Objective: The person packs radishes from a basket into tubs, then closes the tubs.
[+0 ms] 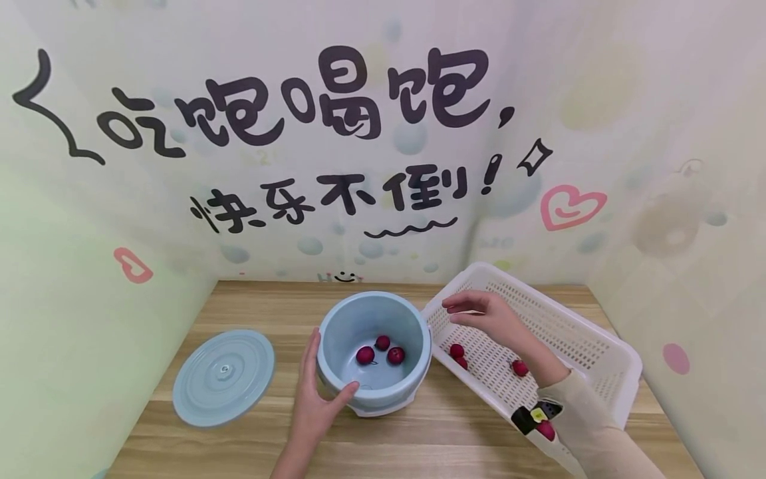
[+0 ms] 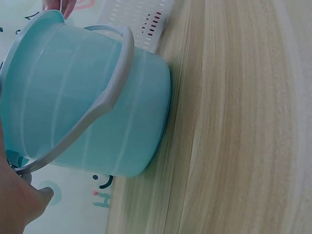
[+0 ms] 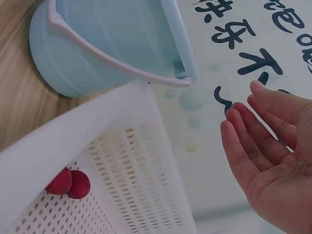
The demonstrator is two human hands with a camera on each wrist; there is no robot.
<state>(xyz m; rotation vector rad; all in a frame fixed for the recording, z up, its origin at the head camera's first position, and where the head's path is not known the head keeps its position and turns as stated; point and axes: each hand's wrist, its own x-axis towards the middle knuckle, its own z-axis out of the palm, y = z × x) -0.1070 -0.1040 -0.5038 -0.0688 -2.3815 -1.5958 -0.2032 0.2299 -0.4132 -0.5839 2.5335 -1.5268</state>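
Note:
A light blue bucket [image 1: 374, 399] stands upright on the wooden table with three dark red radish-like fruits [image 1: 366, 355] on its bottom. My left hand [image 1: 316, 399] holds the bucket at its left side, thumb over the near rim and fingers along the outer wall. Over the far left end of a white perforated basket [image 1: 598, 339], my right hand [image 1: 487, 318] is raised with its fingers loosely bent and nothing in it. In the right wrist view, the bare palm faces the camera beside the basket. Several more red fruits [image 1: 519, 367] lie in the basket, partly behind the right forearm.
A round blue lid [image 1: 224, 377] lies flat on the table [image 1: 263, 452], left of the bucket. The bucket's pale handle [image 2: 109, 92] hangs down along its near side. A printed wall cloth [image 1: 335, 166] stands behind and at both sides.

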